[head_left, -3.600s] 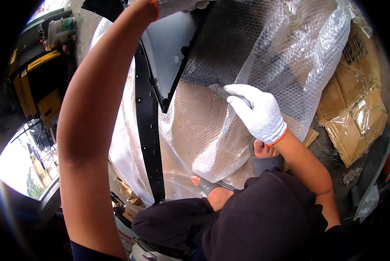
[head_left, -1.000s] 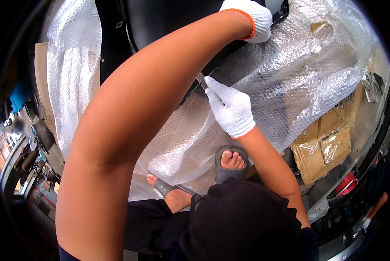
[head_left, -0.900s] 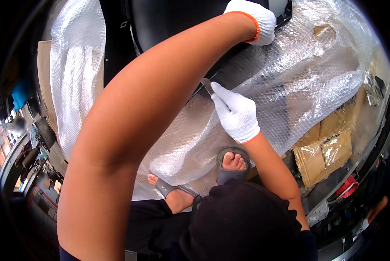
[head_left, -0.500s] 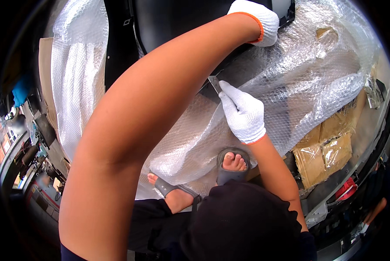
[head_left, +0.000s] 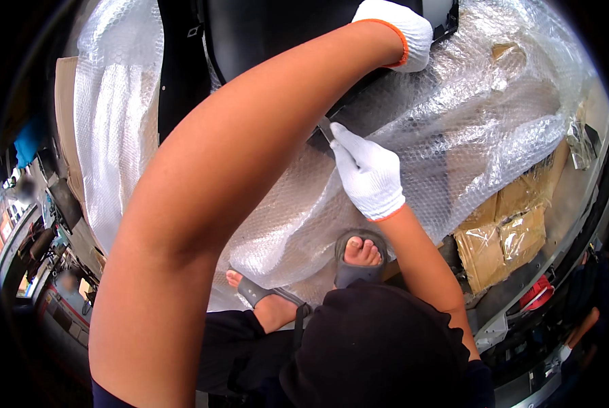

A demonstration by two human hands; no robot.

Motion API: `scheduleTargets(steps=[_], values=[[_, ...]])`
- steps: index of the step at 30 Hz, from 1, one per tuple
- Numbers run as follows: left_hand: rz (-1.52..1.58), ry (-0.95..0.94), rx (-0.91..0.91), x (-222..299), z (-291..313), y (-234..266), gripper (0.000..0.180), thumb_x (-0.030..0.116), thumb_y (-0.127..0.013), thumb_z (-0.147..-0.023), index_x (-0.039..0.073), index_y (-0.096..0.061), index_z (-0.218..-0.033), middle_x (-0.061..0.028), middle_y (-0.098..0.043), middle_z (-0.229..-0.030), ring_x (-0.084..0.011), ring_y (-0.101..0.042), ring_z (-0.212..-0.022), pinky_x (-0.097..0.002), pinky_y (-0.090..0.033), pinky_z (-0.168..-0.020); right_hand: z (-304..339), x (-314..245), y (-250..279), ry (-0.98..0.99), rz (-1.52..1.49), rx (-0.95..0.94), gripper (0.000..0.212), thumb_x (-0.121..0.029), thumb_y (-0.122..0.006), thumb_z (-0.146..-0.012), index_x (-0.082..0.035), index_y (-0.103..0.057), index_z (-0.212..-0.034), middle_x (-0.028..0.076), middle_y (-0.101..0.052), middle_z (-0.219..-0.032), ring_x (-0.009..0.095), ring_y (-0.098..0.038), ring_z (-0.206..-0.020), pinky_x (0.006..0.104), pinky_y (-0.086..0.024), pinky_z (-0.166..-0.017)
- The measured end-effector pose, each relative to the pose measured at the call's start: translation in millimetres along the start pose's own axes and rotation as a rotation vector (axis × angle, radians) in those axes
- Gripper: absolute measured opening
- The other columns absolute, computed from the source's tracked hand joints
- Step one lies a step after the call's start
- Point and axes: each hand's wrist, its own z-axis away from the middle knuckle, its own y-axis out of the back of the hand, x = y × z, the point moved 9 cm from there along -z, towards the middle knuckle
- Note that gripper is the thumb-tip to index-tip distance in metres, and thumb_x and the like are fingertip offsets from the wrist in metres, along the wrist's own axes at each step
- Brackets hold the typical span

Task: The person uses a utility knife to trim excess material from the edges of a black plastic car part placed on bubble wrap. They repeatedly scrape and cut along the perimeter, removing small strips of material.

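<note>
A large glossy black panel (head_left: 270, 30) lies at the top, with a second dark strip (head_left: 182, 68) along its left side. My left arm reaches across to it, and my left hand (head_left: 406, 41), in a white knit glove with orange trim, rests at the panel's lower right edge; its fingers are turned away and hidden. Below it, my right hand (head_left: 369, 170), gloved alike, pinches a thin flat grey metal strip (head_left: 326, 129) between thumb and fingers. The strip's far end passes behind my left forearm, close to the panel's near edge.
Crumpled bubble wrap (head_left: 488, 129) spreads under and around the panel, over cardboard (head_left: 501, 245). My sandalled feet (head_left: 362, 262) stand at its near side. A metal frame (head_left: 549, 251) curves along the right, with a red object (head_left: 537, 294) beside it. Another person's limb (head_left: 583, 330) shows at far right.
My right hand has moved slightly left and toward the panel, carrying the metal strip farther behind my left forearm. My left hand stays at the panel's edge.
</note>
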Motion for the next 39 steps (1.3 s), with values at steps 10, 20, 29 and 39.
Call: scheduleTargets(steps=[10, 20, 29, 39], values=[[0.012, 0.011, 0.002, -4, 1, -1, 0.035, 0.021, -0.054, -0.088, 0.005, -0.080, -0.105, -0.0191, -0.077, -0.107, -0.0335, -0.075, -0.101, -0.0438, -0.058, -0.085, -7, -6, -2, 0.038, 0.015, -0.006, 0.026, -0.003, -0.074, -0.090, 0.001, -0.074, -0.116, 0.020, -0.073, -0.085, 0.028, -0.072, -0.066, 0.0330, -0.056, -0.063], [0.014, 0.008, 0.037, -6, 0, -2, 0.035, 0.022, -0.054, -0.088, 0.006, -0.080, -0.106, -0.0186, -0.077, -0.107, -0.0327, -0.075, -0.101, -0.0431, -0.058, -0.085, -10, -5, -10, 0.006, 0.028, -0.053, 0.026, -0.006, -0.075, -0.090, -0.002, -0.075, -0.116, 0.020, -0.073, -0.087, 0.031, -0.072, -0.068, 0.0345, -0.056, -0.064], [-0.025, 0.010, -0.064, -2, 7, -2, 0.033, 0.020, -0.057, -0.086, 0.006, -0.080, -0.105, -0.0183, -0.077, -0.107, -0.0327, -0.075, -0.100, -0.0428, -0.058, -0.083, -9, -10, -12, 0.015, 0.053, -0.061, 0.028, -0.006, -0.075, -0.090, -0.002, -0.074, -0.117, 0.021, -0.071, -0.083, 0.032, -0.069, -0.066, 0.0360, -0.056, -0.064], [0.021, 0.016, 0.024, -5, 3, -3, 0.033, 0.019, -0.057, -0.086, 0.006, -0.080, -0.105, -0.0182, -0.077, -0.107, -0.0322, -0.075, -0.101, -0.0429, -0.058, -0.084, -4, -9, -9, 0.049, 0.085, -0.058, 0.030, -0.005, -0.076, -0.088, -0.003, -0.074, -0.117, 0.019, -0.070, -0.077, 0.032, -0.068, -0.063, 0.0379, -0.054, -0.060]])
